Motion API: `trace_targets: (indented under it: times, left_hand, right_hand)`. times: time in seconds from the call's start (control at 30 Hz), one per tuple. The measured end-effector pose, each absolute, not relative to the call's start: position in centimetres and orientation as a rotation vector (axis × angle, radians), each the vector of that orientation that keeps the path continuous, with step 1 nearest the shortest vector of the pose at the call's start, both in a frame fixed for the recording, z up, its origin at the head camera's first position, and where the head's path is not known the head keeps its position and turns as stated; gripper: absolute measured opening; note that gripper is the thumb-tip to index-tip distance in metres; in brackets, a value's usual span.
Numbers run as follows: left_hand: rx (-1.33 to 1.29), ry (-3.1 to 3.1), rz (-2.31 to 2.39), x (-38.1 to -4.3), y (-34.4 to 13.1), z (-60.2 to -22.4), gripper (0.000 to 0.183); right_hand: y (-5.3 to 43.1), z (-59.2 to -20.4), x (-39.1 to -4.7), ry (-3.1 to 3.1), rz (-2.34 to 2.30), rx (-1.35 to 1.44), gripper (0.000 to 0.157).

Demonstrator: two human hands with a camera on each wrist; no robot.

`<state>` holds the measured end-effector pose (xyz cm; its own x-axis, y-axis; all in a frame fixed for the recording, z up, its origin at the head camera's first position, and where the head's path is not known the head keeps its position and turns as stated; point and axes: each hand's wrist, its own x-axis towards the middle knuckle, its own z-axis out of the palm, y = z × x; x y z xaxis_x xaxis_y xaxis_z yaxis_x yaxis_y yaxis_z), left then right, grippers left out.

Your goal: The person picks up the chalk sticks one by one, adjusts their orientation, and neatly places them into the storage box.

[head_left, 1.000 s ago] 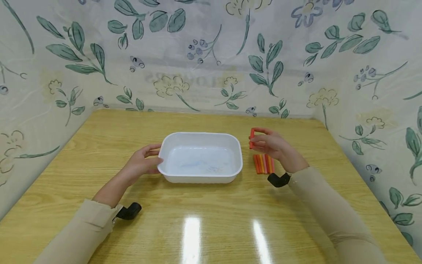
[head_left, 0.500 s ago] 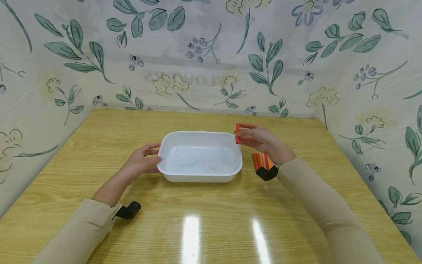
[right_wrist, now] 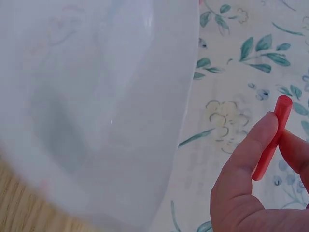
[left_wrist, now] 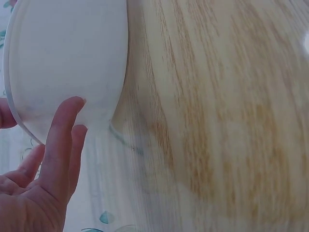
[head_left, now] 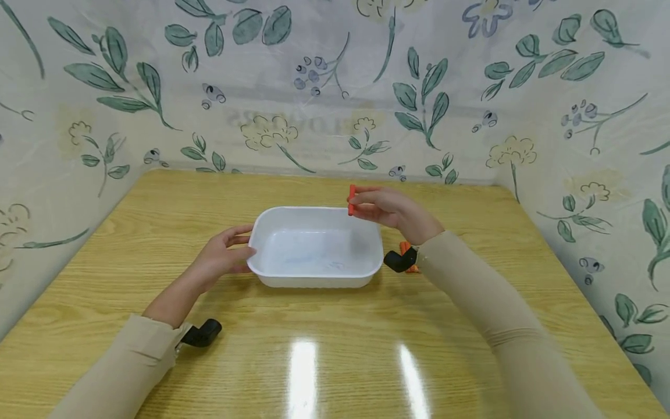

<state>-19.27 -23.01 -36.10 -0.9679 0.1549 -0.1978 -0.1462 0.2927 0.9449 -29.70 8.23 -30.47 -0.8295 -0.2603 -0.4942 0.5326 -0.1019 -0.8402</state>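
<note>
White tray (head_left: 314, 281) on a wooden table (head_left: 235, 361), with a person's two hands at its sides; the left hand (head_left: 222, 256) holds the tray's left end, its thumb at the rim and its fingers, slightly spread, against the outer wall; the right hand (head_left: 384, 206) pinches a red stick (right_wrist: 268, 153) between thumb and fingertips, though how the remaining fingers bear on it cannot be told; the stick stands nearly upright in the head view, in line with the tray's far rim and right of its middle, and appears apart from the tray in the right wrist view; orange sticks (head_left: 405, 248) lie on the table just right of the tray, partly hidden by a black wrist mount (head_left: 401, 261); a leaf-and-flower sheet (head_left: 324, 139) forms the background.
</note>
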Motion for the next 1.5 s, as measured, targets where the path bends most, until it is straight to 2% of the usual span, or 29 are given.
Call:
trace_targets:
  times: [0.63, 0.77, 1.07, 1.5]
  left_hand:
    - [0.034, 2.314, 1.739, -19.6, -23.0, -35.6, 0.063]
    - [0.029, 2.306, 1.739, -19.5, -22.9, -35.6, 0.063]
    - [-0.036, 2.317, 1.714, -19.3, -23.2, -35.9, 0.064]
    - [-0.004, 2.276, 1.735, -19.7, -23.1, -36.1, 0.064]
  right_hand:
    - [1.3, -30.6, -30.8, 1.529, -1.862, 0.199, 0.037]
    - [-0.1, -30.9, -30.7, 1.497, -1.814, 0.195, 0.031]
    - [-3.0, -31.8, -30.6, 1.491, -1.622, 0.07, 0.004]
    - [-4.9, -33.8, -31.1, 1.516, -1.426, 0.048, 0.006]
